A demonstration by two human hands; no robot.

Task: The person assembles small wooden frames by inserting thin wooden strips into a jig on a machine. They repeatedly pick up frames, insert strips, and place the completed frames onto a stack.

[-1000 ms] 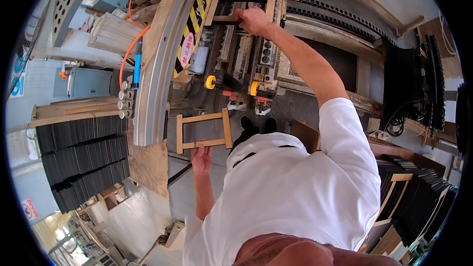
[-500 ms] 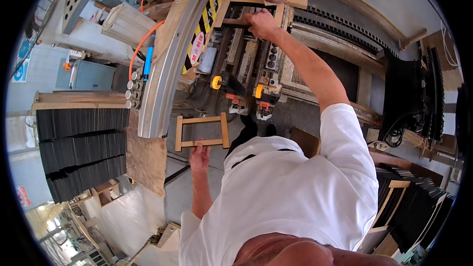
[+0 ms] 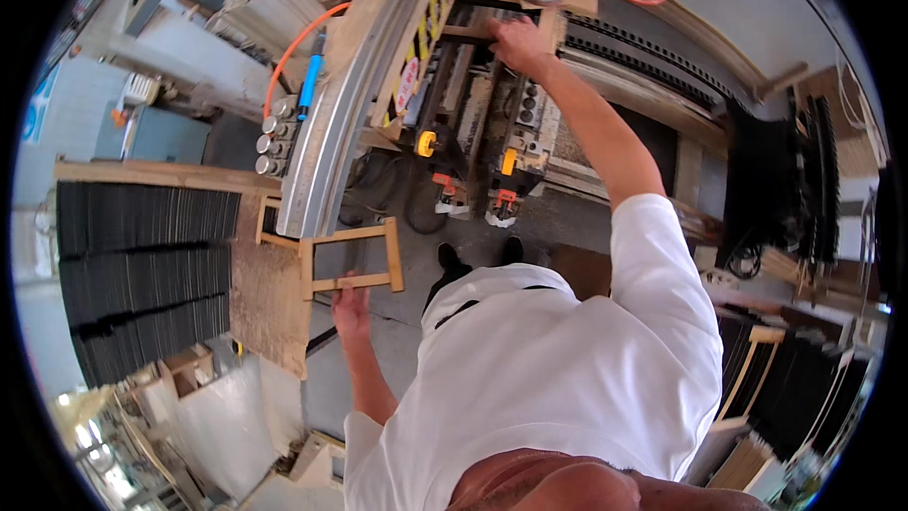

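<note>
My left hand (image 3: pixel 351 312) is closed on the near bar of a small rectangular wooden frame (image 3: pixel 367 281), with the thumb up against the bar. The frame is held level beside the end of a metal rail, its left side close to a brown board. Farther off, my right arm stretches out to the machine. There my right hand (image 3: pixel 523 45) is closed, fingers curled at the end of a dark wooden bar (image 3: pixel 465 33) that lies across the machine rails. The hand hides part of that bar. Another wooden frame (image 3: pixel 280 240) shows partly behind the rail end on the board.
The machine has two heads with yellow knobs (image 3: pixel 427 143) and orange clamps. A long metal rail (image 3: pixel 326 151) carries a blue air tool (image 3: pixel 310 85) and an orange hose. Dark strips are stacked (image 3: pixel 147 274) on the left; more dark pieces (image 3: pixel 804 393) stand at right.
My left hand has carried the wooden frame left toward the brown board. The partly hidden frame behind the rail end has come into view. My right hand stays at the machine; the view has shifted slightly.
</note>
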